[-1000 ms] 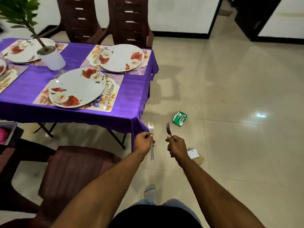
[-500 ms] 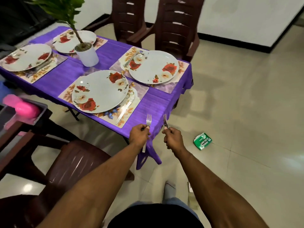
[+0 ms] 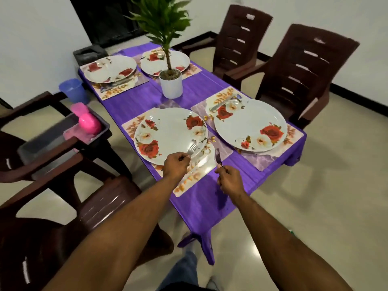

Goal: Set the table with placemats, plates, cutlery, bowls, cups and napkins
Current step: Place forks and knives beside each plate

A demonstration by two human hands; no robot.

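I am gripping one fork (image 3: 192,148) in my left hand (image 3: 176,166) over the near plate (image 3: 170,135), and pinching a second fork (image 3: 218,155) in my right hand (image 3: 230,179) above its placemat (image 3: 194,179). Four placemats and plates are sitting on the table (image 3: 201,204). I am judging forks partly done, while bowls, cups and napkins are not showing on the table.

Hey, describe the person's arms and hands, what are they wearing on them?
Nothing shows on them. Both forearms are bare, with no sleeves in view. The left hand and right hand have no gloves, and no watch, bracelet or ring is visible.
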